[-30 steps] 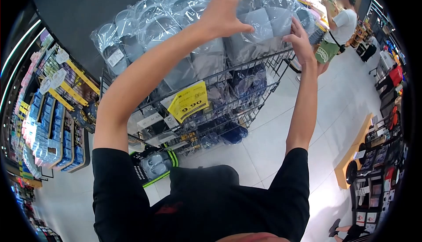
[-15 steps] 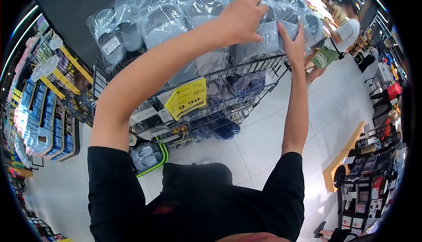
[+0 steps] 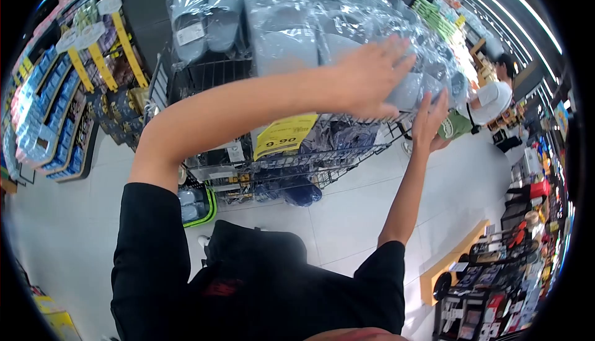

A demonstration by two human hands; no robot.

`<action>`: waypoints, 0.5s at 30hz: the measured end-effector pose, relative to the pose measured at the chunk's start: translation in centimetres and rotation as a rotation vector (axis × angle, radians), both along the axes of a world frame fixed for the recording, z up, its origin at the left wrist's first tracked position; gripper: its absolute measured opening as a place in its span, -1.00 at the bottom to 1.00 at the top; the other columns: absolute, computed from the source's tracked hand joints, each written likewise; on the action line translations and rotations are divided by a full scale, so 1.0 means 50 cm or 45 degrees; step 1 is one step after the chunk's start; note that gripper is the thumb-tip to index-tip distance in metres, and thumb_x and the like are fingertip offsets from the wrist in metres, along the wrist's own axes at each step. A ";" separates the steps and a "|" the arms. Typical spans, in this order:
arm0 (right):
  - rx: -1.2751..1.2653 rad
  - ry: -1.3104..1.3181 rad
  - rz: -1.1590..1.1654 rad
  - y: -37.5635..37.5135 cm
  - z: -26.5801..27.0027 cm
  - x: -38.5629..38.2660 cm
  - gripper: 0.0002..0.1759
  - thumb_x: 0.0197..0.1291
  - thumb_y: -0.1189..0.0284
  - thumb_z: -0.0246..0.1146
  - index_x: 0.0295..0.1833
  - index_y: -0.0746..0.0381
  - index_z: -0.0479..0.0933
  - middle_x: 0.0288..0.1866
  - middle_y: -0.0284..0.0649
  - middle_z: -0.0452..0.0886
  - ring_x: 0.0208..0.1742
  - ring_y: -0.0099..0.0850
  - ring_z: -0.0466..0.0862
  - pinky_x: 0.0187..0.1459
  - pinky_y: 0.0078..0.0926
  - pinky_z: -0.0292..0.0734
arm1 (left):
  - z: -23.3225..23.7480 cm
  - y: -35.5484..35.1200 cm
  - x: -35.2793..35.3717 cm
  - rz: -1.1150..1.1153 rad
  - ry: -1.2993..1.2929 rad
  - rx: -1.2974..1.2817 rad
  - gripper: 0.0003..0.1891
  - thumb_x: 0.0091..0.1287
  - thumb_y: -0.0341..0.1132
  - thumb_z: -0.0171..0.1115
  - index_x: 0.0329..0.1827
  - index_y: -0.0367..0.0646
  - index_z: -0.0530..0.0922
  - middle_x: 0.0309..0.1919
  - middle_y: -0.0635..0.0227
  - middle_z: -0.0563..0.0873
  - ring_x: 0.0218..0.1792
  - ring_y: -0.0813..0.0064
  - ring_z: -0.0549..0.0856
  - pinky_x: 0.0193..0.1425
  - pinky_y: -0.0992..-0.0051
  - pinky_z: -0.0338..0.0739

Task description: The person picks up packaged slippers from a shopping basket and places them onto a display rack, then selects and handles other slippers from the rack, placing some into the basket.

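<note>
Though partly behind left forearm [image 3: 242, 108], rack [image 3: 211, 71].

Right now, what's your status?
Left grip open over bagged slippers, contact unclear. Right grip at their near edge. Slippers in rack. Left arm hides part of it.

A black wire rack [image 3: 214, 73] stood over the pale tiled floor [image 3: 353, 211], its top crowded with grey slippers [image 3: 285, 49] in clear bags, dark blue bagged slippers [image 3: 302, 193] lower down.
</note>
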State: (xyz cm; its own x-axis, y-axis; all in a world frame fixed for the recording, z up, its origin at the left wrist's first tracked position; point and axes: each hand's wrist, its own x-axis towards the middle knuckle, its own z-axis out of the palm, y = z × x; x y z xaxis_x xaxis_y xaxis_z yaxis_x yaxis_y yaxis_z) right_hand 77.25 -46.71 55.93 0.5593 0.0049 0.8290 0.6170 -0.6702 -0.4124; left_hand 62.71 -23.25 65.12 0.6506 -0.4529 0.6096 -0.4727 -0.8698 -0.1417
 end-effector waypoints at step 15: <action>0.023 0.082 1.493 0.424 -0.342 -0.591 -0.13 0.22 -0.18 0.22 0.36 0.32 0.35 0.33 0.14 0.43 0.41 0.05 0.38 0.40 0.07 0.17 | -0.503 0.215 -0.579 0.514 0.464 -1.615 -0.70 0.21 -0.19 0.44 -0.12 -0.18 0.64 -0.37 0.29 0.75 -0.36 0.32 0.75 -0.28 0.35 0.61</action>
